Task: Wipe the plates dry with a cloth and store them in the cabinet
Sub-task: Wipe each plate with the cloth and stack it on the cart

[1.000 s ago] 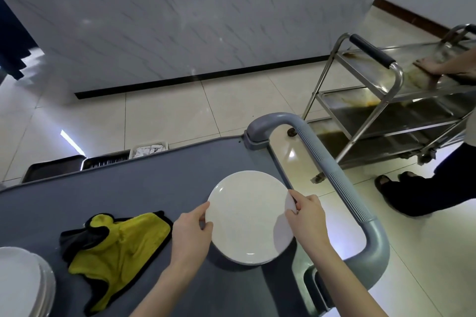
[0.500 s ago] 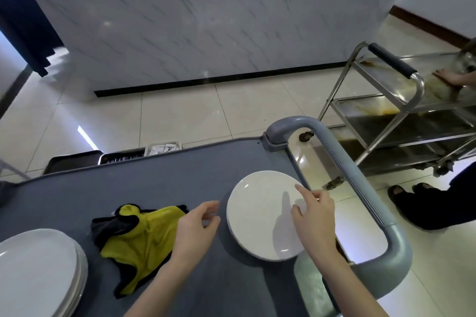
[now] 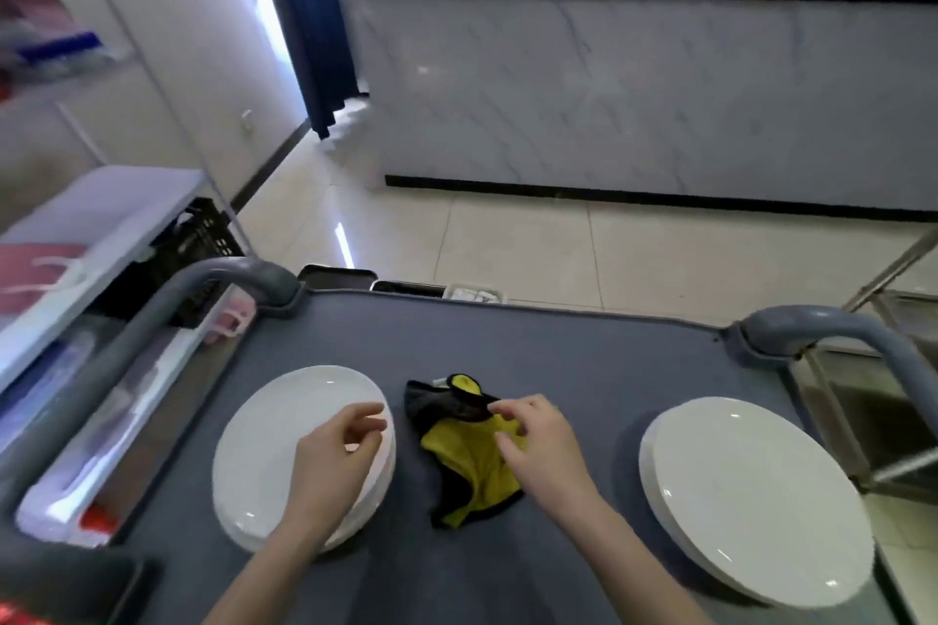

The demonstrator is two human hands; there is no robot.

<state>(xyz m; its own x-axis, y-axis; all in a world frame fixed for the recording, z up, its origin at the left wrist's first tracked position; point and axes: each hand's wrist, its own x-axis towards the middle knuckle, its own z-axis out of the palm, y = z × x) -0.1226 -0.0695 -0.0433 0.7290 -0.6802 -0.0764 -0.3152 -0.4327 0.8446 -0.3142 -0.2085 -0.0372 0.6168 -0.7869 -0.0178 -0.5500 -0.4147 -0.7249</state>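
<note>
Both hands hang low over the near half of the cart top (image 3: 558,350). The left hand (image 3: 337,452) is above the stack of plates (image 3: 269,447) that stands by the left edge; its fingers are loosely bent and it holds nothing. The right hand (image 3: 538,442) is over the yellow and black cloth (image 3: 472,477), which lies crumpled in the middle of the cart between the two groups of plates. Its fingertips reach the dark fold, but I cannot tell if they already pinch it. The wiped plates (image 3: 751,497) lie by the right edge, well apart from the cloth, with their rim close to the near right corner. Behind the far edge are the tiled floor (image 3: 507,239) and then the marble counter (image 3: 660,91); no cabinet is in view. I judge the next step is to take the cloth and one plate from the left stack. The risk is that a wet plate slips when it is lifted with one hand, or pulls the plate under it along. Also an elbow could push the right plates over the corner.
</note>
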